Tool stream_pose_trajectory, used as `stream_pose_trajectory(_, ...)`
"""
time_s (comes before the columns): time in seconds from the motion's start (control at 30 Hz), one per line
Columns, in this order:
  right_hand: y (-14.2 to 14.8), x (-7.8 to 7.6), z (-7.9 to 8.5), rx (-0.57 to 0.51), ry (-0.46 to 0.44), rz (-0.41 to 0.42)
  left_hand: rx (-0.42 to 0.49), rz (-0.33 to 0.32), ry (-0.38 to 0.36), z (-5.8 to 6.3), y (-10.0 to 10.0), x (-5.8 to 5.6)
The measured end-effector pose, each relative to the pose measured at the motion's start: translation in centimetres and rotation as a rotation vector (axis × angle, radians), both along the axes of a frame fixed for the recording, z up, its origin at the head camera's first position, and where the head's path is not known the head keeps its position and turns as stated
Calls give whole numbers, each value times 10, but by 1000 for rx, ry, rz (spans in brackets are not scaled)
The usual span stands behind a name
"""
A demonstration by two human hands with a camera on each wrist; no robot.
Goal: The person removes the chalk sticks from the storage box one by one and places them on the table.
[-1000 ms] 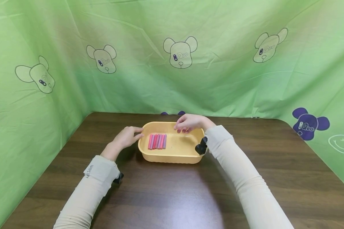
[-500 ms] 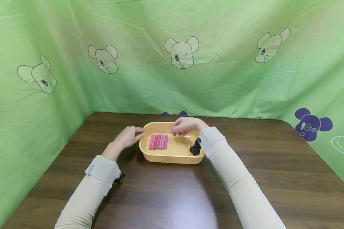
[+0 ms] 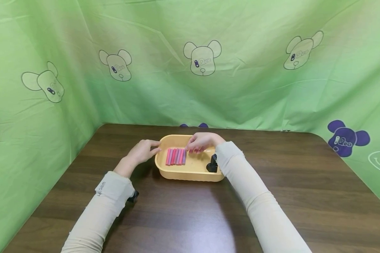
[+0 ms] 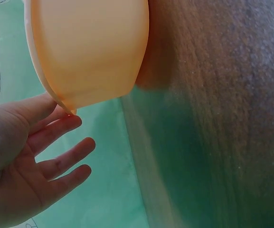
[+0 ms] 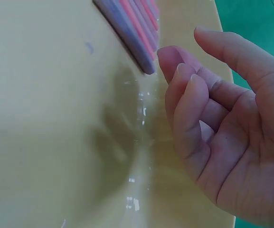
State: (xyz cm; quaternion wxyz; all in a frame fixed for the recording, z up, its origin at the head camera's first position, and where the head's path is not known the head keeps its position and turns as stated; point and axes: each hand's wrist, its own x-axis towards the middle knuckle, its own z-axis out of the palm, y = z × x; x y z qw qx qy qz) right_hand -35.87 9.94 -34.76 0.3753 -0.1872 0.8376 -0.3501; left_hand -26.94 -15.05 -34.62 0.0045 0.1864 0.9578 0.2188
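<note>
A yellow plastic basin (image 3: 190,176) stands on the table. Along its left part lies a row of several short pink and purple sticks (image 3: 176,157), side by side. At the basin's left end, my left hand (image 3: 140,151) pinches the rim between thumb and forefinger. The left wrist view shows that hand (image 4: 30,156) with its other fingers spread below the basin wall (image 4: 91,47). My right hand (image 3: 204,141) hangs over the basin, close to the row's right end. In the right wrist view this hand (image 5: 236,118) is loosely curled, holding nothing, near the sticks (image 5: 129,31).
The brown wooden table (image 3: 177,218) extends all round the basin. A green cloth (image 3: 152,95) with printed bear heads hangs behind and beside it. A black wrist camera (image 3: 212,164) on the right arm hides part of the basin's right side.
My right hand has moved left and lower, closer to the row of sticks. The left hand stays at the basin's rim, and the sticks keep their places.
</note>
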Motion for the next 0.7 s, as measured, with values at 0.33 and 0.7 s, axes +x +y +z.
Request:
stream_pose_trajectory(0.33,-2,-2,-9,22,-50,5,-5,7,-10,1,1,0)
stream_pose_trajectory(0.7,-8,1,-13,73,-71,-1,-14,12,-18,1,1,0)
